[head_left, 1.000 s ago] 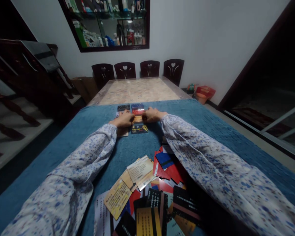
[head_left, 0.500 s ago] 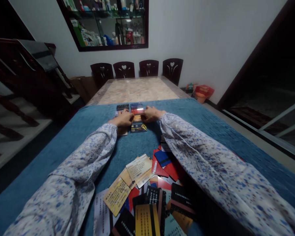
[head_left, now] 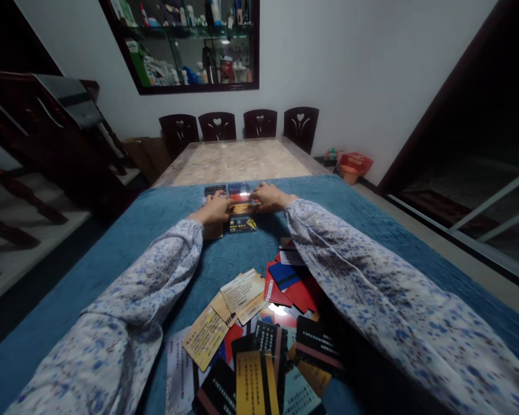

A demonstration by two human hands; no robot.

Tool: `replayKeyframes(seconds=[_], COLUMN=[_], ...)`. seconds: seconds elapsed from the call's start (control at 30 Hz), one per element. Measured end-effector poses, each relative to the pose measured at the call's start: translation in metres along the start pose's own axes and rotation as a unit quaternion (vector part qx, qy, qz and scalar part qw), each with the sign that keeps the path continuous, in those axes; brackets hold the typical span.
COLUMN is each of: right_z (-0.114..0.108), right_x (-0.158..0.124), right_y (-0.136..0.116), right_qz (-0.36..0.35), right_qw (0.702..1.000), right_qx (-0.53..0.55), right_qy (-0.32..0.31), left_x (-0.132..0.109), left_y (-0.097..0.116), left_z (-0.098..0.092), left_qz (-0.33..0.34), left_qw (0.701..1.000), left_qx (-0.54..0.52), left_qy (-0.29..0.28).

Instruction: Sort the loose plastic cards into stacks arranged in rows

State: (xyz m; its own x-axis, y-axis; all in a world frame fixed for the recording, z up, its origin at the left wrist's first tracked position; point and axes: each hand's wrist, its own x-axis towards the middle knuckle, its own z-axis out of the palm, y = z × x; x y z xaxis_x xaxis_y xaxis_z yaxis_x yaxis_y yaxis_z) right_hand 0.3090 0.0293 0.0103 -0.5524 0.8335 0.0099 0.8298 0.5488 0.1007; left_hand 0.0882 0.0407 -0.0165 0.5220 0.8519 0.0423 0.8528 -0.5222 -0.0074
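Two columns of cards lie near the far edge of the blue cloth. My left hand (head_left: 215, 208) rests over the left column, partly covering it, with its fingertips at the left edge of an orange card (head_left: 241, 208) in the right column. On the other side, my right hand (head_left: 269, 197) has its bent fingers by that card's right edge; whether they touch it is too small to tell. Above the orange card are a red card (head_left: 240, 197) and a dark blue card (head_left: 239, 187). A black VIP card (head_left: 242, 225) with a yellow design lies below.
Close to me is a loose heap of overlapping cards, including a gold card (head_left: 254, 383), a cream card (head_left: 244, 291) and a blue card (head_left: 284, 275). The blue cloth (head_left: 112, 248) covers the near part of the table (head_left: 242, 155). Several dark chairs (head_left: 259, 124) stand behind it.
My right hand has shifted slightly right, away from the orange card. My left hand has stayed nearly in place. The view has moved a little.
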Motion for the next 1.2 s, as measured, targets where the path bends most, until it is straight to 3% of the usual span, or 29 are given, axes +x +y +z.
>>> replayKeyframes(seconds=[0.3, 0.67, 0.97, 1.2], right_z=[-0.011, -0.006, 0.015, 0.033], right_x=[-0.038, -0.106, -0.16, -0.182], right_y=[0.002, -0.002, -0.001, -0.008], right_qz=[0.016, 0.023, 0.039, 0.057], right_qw=[0.996, 0.994, 0.992, 0.99], right_qx=[-0.026, -0.011, 0.026, 0.048], right_qy=[0.088, 0.109, 0.121, 0.118], left_x=[-0.021, -0.05, -0.069, -0.076], left_y=[0.02, 0.056, 0.091, 0.131], left_z=[-0.006, 0.0, 0.002, 0.011], left_qz=[0.032, 0.088, 0.142, 0.201], left_qw=[0.997, 0.988, 0.982, 0.973], left_qx=[-0.004, -0.057, -0.075, -0.088], left_qy=[0.074, 0.111, 0.097, 0.067])
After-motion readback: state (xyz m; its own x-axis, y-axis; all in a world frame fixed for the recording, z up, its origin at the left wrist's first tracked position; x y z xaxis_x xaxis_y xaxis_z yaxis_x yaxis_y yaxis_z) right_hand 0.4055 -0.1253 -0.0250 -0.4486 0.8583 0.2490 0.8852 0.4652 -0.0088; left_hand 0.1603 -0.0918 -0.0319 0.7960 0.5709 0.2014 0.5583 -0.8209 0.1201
